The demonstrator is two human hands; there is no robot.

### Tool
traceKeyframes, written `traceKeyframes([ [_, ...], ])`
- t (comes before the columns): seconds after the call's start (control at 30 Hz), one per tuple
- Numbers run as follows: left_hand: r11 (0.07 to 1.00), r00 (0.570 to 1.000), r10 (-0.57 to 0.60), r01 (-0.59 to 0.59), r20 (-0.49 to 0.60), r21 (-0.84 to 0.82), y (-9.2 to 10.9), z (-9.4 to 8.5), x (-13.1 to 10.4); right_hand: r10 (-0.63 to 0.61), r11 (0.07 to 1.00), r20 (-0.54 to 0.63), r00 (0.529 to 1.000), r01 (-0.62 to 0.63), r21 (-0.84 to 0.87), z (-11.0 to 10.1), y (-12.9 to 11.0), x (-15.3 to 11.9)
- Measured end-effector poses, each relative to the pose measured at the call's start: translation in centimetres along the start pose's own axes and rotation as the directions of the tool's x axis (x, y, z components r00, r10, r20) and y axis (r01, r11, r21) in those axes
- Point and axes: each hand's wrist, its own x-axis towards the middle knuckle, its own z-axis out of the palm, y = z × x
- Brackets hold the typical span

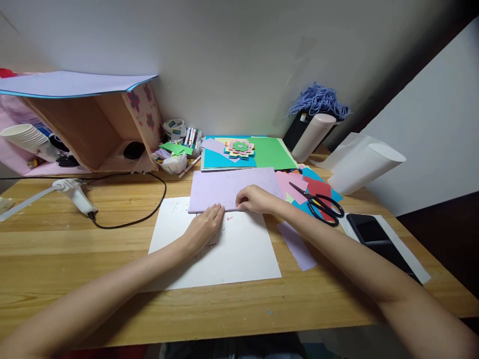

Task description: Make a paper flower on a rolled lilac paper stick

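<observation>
Judged in hand: shaping or smoothing the near edge of a purple sheet, laid partly over white paper. Pressing there with the left hand, fingers extended and close together; touching farther right with the right hand, fingers curled, impossible to tell whether pinching. Calling next, by judgement, for even pressure along the edge.

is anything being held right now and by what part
The lilac sheet, by its near edge: the left hand presses there, the right hand curls its fingertips at it; whether they pinch it cannot be told.
</observation>
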Motion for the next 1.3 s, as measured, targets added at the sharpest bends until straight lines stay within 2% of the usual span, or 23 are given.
traceKeyframes([
  [0.1,0.999,1.000,-0.003,0.003,0.015,-0.051,-0.4,-0.1,0.2,0.000,0.998,0.013,1.000,-0.001,0.065,-0.1,0.3,0.0],
  [0.23,0.995,0.999,0.008,-0.005,0.033,-0.099,-0.9,0.0,0.3,-0.073,0.993,-0.075,0.994,0.080,0.092,0.4,0.8,-0.8],
  [0.4,0.993,0.999,0.028,-0.025,0.022,-0.118,-1.3,0.2,0.2,-0.261,0.960,-0.215,0.941,0.276,0.043,2.3,1.5,-2.2],
  [0.47,0.993,0.999,0.038,-0.037,0.009,-0.112,-1.3,0.3,0.2,-0.297,0.949,-0.272,0.915,0.314,0.017,3.0,1.8,-2.5],
  [0.57,0.994,0.999,0.044,-0.044,-0.006,-0.095,-1.4,0.4,0.2,-0.312,0.944,-0.283,0.907,0.329,0.012,3.4,2.1,-2.5],
  [0.8,0.998,1.000,0.020,-0.021,-0.017,-0.063,-1.2,0.6,0.3,-0.275,0.956,-0.195,0.941,0.289,0.045,2.5,2.0,-1.8],
  [0.97,0.995,0.999,-0.011,0.007,-0.037,-0.097,-1.1,0.9,0.7,-0.265,0.964,-0.144,0.954,0.263,-0.032,2.4,2.0,-1.4],
  [1.03,0.993,0.998,-0.014,0.008,-0.054,-0.117,-1.1,1.0,0.8,-0.247,0.968,-0.165,0.955,0.235,-0.093,2.5,2.1,-1.3],
  [1.17,0.994,0.998,0.002,-0.009,-0.069,-0.109,-1.1,0.9,0.7,-0.188,0.964,-0.277,0.942,0.123,-0.237,3.1,2.1,-1.0],
  [1.3,0.993,0.996,0.031,-0.040,-0.082,-0.115,-1.4,0.9,0.5,-0.130,0.958,-0.364,0.922,0.022,-0.285,3.6,2.0,-0.9],
])
